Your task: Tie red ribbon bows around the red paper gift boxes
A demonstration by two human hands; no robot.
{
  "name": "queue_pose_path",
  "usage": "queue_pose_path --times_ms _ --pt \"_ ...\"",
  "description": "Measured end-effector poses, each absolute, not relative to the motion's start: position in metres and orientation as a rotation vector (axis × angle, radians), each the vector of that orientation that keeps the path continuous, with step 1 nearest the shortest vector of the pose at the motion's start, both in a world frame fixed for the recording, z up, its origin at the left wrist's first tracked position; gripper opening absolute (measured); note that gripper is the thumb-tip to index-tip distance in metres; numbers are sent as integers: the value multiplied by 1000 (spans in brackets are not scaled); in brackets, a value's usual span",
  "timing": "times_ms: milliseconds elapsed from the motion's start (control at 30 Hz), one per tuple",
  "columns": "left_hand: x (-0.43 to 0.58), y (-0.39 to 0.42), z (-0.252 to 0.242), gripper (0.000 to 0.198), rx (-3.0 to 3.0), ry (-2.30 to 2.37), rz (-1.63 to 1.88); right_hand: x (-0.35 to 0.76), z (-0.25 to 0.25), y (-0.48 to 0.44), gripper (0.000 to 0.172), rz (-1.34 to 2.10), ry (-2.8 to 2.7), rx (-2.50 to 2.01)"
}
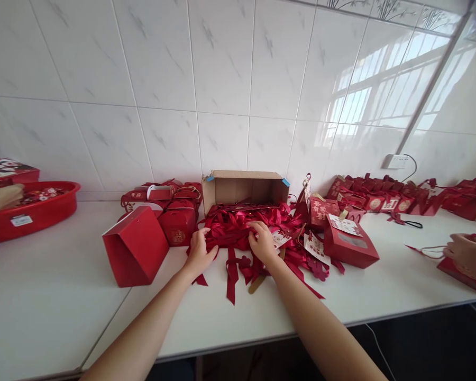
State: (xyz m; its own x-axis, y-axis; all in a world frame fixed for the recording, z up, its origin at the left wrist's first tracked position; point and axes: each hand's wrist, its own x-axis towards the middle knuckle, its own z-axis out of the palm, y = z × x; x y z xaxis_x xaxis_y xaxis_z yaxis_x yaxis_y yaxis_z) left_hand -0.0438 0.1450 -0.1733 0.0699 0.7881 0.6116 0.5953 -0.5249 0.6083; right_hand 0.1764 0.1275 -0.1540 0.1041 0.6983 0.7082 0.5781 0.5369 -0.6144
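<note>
A heap of dark red ribbons (234,227) spills from a cardboard box (246,174) lying on its side. My left hand (200,253) rests at the heap's left edge, its thumb and fingers apart. On the other side, my right hand (263,243) touches the ribbons with its fingers spread and slightly bent. Left of my left hand stands a red gift box (137,247) with a sloped top. A red box with a window (351,243) lies right of the heap, a printed card (345,225) on top. Another card (316,247) lies beside it.
Several small red boxes (178,222) stand behind on the left, and rows of finished-looking ones (381,196) along the wall at right. A red basin (59,211) is at far left beside another person's hand (0,198). At right, another person's hand (466,254) holds a red box.
</note>
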Motion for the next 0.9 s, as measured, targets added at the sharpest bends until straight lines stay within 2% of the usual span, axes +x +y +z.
queue_pose_path --times_ms 167,267,467,767,900 --pt "-44 141 -170 27 2225 1448 1387 177 -162 127 29 134 -1737 -1276" --pt "-46 139 -166 18 2272 1484 1385 179 -165 127 31 130 -1776 -1379" --pt "-51 139 -159 18 2287 1614 1474 179 -157 125 45 111 -1801 -1530" --pt "-50 139 -160 18 2385 1569 1451 175 -135 107 44 17 -1752 -1846" --pt "-51 140 -161 19 2380 1582 1464 172 -141 106 50 25 -1643 -2001"
